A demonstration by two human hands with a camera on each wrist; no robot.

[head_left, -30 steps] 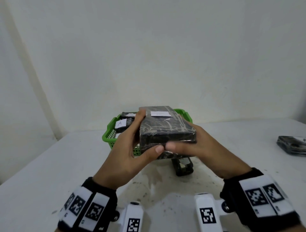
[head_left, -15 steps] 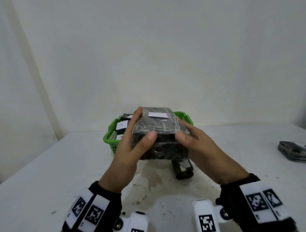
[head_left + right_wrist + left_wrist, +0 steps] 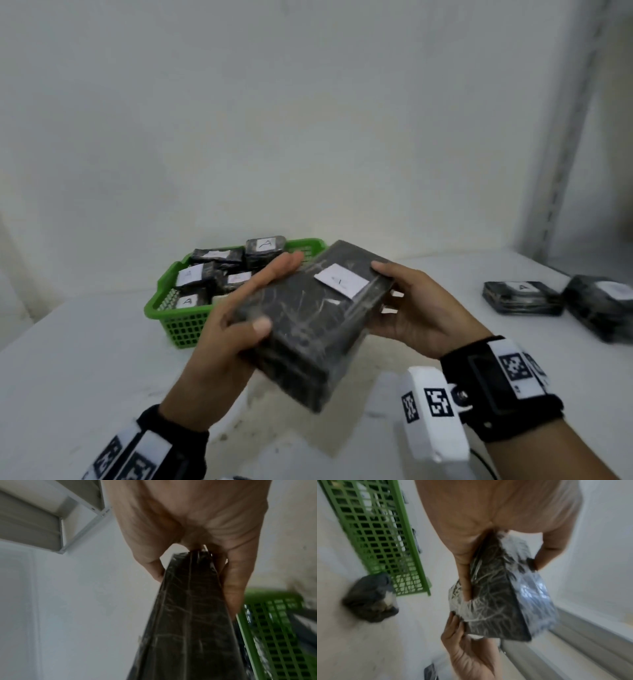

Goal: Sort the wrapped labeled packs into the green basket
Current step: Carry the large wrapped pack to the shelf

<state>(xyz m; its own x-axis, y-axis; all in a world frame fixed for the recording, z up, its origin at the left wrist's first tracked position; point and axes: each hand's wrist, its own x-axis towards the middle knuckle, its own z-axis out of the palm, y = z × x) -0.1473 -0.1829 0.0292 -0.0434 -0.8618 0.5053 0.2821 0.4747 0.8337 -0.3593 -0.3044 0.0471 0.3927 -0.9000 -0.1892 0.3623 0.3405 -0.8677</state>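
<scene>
A large black pack wrapped in clear film (image 3: pixel 315 322), with a white label on top, is held in the air between both hands, tilted with its far end toward the right. My left hand (image 3: pixel 239 318) grips its left side, thumb on top and fingers along the edge. My right hand (image 3: pixel 407 308) grips its right end, thumb on the top edge. The same pack (image 3: pixel 498 596) fills the left wrist view and shows edge-on as the pack (image 3: pixel 187 622) in the right wrist view. Behind it stands the green basket (image 3: pixel 185 325), holding several small wrapped packs marked A.
Two more wrapped packs (image 3: pixel 520 297) (image 3: pixel 603 305) lie at the table's right edge. A small dark object (image 3: pixel 370 599) lies on the table beside the green basket (image 3: pixel 373 534). A white wall rises close behind the table; metal shelf rails stand at the right.
The big pack has been lifted and turned, its far end swung to the right, so the label now faces up. The view has shifted left and the basket's contents have come into sight.
</scene>
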